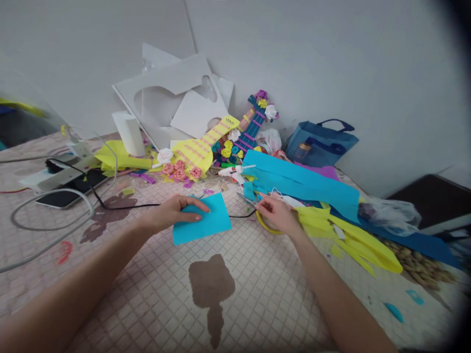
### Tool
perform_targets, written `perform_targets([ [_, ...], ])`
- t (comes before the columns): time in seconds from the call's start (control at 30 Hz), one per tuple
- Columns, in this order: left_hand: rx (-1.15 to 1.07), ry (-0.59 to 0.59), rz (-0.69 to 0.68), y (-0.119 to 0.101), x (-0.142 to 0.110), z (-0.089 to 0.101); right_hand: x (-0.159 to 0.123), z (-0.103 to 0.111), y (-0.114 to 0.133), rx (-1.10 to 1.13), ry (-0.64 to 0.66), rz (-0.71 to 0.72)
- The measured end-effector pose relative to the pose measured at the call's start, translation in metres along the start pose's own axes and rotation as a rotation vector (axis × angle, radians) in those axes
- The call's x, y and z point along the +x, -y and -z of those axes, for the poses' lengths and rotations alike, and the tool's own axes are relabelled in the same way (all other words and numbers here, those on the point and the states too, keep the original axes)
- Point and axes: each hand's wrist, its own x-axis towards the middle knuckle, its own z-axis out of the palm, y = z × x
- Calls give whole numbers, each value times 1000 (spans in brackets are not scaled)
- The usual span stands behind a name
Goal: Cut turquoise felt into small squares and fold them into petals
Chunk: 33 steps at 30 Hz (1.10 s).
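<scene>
A rectangular piece of bright blue crepe-like paper point(206, 226) is under my left hand point(178, 212), whose thumb and index finger hold it near its upper left part. My right hand point(275, 212) has its fingers closed on a pair of scissors point(270, 228) with yellow handles, near the pivot. The blades point left and away from me, by the hot glue gun point(235, 171). Under the right wrist side lie strips of yellow paper point(353, 240). A long blue paper strip point(301, 181) stretches behind the right hand.
A yellow paper guitar point(196, 152) and a dark blue one point(252, 130) stand at the back with paper flowers. White cut-out boards point(165, 73) lean on the wall. At left are a power strip point(55, 174), phone point(73, 189) and cables; at right, a blue bag point(320, 142) and peanuts point(414, 262).
</scene>
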Motion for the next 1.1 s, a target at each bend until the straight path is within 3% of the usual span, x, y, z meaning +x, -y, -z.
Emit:
perform_targets([
  [0.1, 22, 22, -2, -1, 0, -3, -9, -23, 27, 403, 212, -40],
  [0.27, 87, 38, -44, -1, 1, -5, -27, -48, 63, 665, 376, -111],
  [0.4, 104, 31, -71, 0, 2, -4, -32, -52, 69, 682, 341, -171],
  [0.6, 139, 38, -86, 1, 2, -2, -32, -51, 67, 675, 399, -108],
  [1.1, 239, 131, -80, -7, -1, -12, -32, -56, 68, 685, 291, -132],
])
